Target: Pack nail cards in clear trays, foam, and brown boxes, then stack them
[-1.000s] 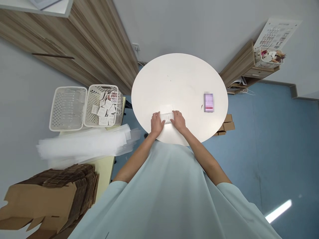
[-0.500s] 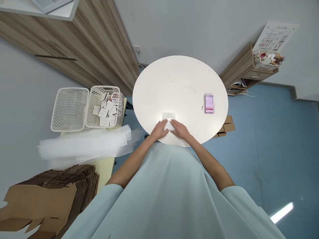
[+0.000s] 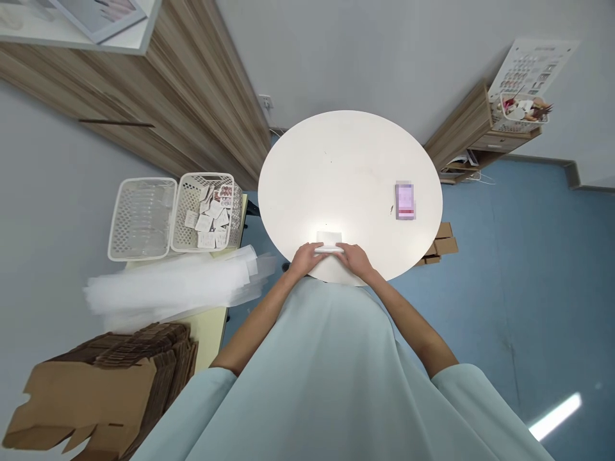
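Note:
At the near edge of the oval white table (image 3: 346, 166), both hands hold a small white sheet (image 3: 329, 239), apparently foam, with a thick fold along its near side. My left hand (image 3: 304, 259) pinches the left end of that fold, thumb below and fingers above. Its right end is gripped the same way by my right hand (image 3: 356, 260). A flat part of the sheet lies on the table beyond the fold. Whether anything is inside the fold cannot be seen.
A blurred pink-purple phone-like item (image 3: 404, 201) lies on the table's right. To the left stand a basket of small packets (image 3: 204, 214), a basket of clear items (image 3: 141, 218), white foam sheets (image 3: 173, 282) and flattened cardboard boxes (image 3: 91, 397). Cartons (image 3: 444, 243) sit on the floor.
The near part of the white sheet has been folded into a thick edge. My hands have shifted from lying over it to pinching its two ends. The view has tilted slightly.

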Tool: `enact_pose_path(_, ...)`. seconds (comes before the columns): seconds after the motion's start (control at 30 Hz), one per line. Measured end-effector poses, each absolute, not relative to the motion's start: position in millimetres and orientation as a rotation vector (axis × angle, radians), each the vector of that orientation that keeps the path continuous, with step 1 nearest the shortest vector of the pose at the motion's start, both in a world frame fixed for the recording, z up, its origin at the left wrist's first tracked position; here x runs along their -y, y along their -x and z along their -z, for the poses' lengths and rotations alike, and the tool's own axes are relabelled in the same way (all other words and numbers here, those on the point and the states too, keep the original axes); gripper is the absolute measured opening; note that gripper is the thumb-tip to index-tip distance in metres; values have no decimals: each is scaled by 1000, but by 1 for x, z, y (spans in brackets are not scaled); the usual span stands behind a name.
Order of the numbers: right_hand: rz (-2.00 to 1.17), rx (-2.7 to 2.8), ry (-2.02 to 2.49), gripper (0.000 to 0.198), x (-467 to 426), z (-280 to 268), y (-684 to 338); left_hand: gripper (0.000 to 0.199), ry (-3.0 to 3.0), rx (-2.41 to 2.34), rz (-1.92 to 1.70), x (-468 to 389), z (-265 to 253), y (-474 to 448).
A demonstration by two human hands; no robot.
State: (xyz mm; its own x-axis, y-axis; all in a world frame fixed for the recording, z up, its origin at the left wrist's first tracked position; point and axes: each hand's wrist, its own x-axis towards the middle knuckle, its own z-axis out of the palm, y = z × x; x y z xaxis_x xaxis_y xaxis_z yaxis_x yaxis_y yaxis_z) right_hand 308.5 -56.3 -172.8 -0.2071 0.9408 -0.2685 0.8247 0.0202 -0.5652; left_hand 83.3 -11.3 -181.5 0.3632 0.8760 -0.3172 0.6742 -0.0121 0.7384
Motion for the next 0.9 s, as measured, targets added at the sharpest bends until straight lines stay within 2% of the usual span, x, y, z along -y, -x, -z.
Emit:
enact_pose_path(0.13, -963, 1872, 2039, 44, 38, 171, -301, 28, -1625, -1514, -298, -5, 179, -88)
enact_pose_path(0.33, -970, 1681, 2197, 28, 12, 176, -295, 19, -1613, -1645, -311, -16, 187, -105)
enact_pose_path(0.47, -817, 1825, 2168, 53, -5, 172, -296, 18, -1659, -1681, -267, -17, 189, -110)
enact_pose_path(0.53, -787, 2017, 2034, 51, -10, 169, -297, 12, -1648, -1715, -299, -15, 190, -109)
enact_pose_path(0.73, -774, 2184, 2017, 36, 1, 163, -292, 31, -1318, -1858, -417, 2, 189, -103)
enact_pose_path(0.9, -876, 2264, 2028, 32, 25, 157, -276, 32, -1278, -1734, -448, 11, 184, -99)
